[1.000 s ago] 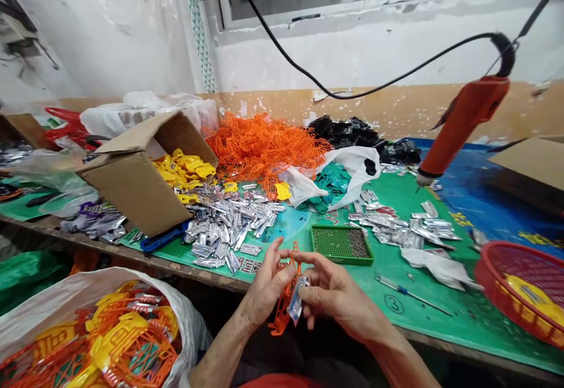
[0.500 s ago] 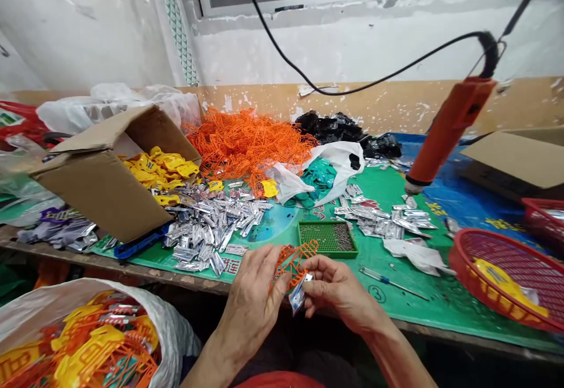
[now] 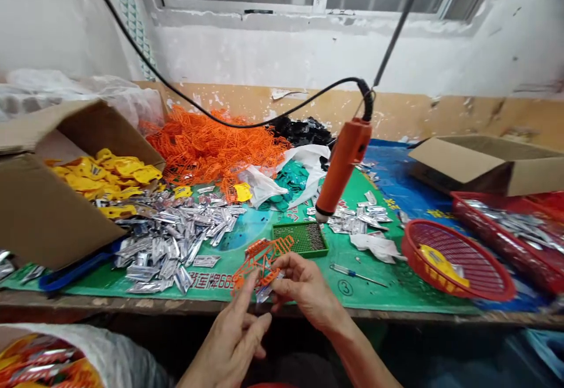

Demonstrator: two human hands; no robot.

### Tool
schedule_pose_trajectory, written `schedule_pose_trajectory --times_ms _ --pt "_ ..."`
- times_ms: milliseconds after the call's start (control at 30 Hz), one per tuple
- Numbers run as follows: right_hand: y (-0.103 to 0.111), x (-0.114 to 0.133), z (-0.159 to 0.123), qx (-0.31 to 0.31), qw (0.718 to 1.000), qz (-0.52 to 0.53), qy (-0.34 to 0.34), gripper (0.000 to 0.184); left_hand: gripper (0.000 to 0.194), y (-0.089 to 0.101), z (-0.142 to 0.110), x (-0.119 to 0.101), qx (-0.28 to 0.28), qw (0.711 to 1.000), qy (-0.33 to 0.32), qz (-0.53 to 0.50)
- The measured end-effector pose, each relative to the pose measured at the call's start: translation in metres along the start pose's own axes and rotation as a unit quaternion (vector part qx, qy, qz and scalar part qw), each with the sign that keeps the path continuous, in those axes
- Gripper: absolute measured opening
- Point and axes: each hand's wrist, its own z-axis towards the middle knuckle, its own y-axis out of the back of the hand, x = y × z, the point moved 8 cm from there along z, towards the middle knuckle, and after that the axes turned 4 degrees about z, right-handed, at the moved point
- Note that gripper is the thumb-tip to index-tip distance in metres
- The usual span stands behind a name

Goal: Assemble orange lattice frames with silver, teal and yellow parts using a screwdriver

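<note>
Orange lattice piece and foil packet were pinched in right hand; left hand was open, fingers spread; orange heap remained

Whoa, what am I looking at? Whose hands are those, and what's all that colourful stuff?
These pictures come from a camera worn on a person's head, so you see what they see, looking down at their own hands. The right hand holds an orange plastic lattice piece with a small silver packet. The left hand is open, just beside them. On the bench, over a green mat, lie a heap of silver packets, a tangle of orange lattice pieces, and yellow plastic pieces beside a cardboard box. There is also a red basket. An orange tool hangs from a cord above.
</note>
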Motion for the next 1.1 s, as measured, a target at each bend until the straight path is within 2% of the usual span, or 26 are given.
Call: schedule_pose_trajectory --times_ms 133,200,300,400,467,500,533,600,667,767,967,1033,1100 --pt "-0.004 -0.008 -0.003 0.009 1.0 0.006 -0.009 0.043 0.035 0.0 0.017 -0.008 -0.038 0.998 -0.048 0.002" --pt "-0.004 -0.012 -0.003 0.013 1.0 0.002 -0.01 0.045 0.03 -0.004 0.022 -0.007 -0.024 0.998 -0.055 -0.005" --pt "-0.006 -0.016 -0.003 0.015 1.0 -0.012 -0.015 0.045 0.032 -0.01 0.026 0.003 -0.007 0.997 -0.035 -0.073" --pt "-0.009 -0.01 -0.004 0.033 0.999 -0.029 -0.032 0.046 0.032 -0.003 0.026 0.015 -0.046 0.991 0.019 -0.126" --pt "-0.004 0.007 -0.003 0.023 0.996 -0.091 -0.007 0.052 0.033 0.007 0.026 0.018 -0.082 0.987 0.052 -0.13" --pt "0.004 0.022 -0.003 -0.009 0.987 -0.155 0.032 0.055 0.034 0.014 0.025 0.017 -0.1 0.985 0.06 -0.126" --pt "0.014 0.04 -0.004 -0.063 0.967 -0.232 0.084 0.056 0.035 0.021 0.025 0.015 -0.117 0.983 0.065 -0.122" --pt "0.034 0.071 -0.008 -0.163 0.912 -0.341 0.157 0.058 0.037 0.033 0.023 0.012 -0.142 0.98 0.072 -0.122" --pt "0.049 0.086 -0.01 -0.206 0.872 -0.406 0.182 0.062 0.041 0.04 0.021 0.012 -0.153 0.976 0.083 -0.132" --pt "0.071 0.092 -0.016 -0.253 0.83 -0.462 0.186 0.07 0.047 0.041 0.017 0.014 -0.165 0.97 0.101 -0.147" --pt "0.124 0.105 -0.056 -0.397 0.766 -0.47 0.188 0.077 0.057 0.031 0.016 0.02 -0.168 0.962 0.126 -0.175" --pt "0.13 0.108 -0.065 -0.408 0.757 -0.474 0.188 0.075 0.058 0.027 0.017 0.025 -0.166 0.962 0.131 -0.174" --pt "0.124 0.104 -0.064 -0.384 0.766 -0.481 0.185 0.072 0.057 0.025 0.019 0.029 -0.17 0.963 0.119 -0.171"
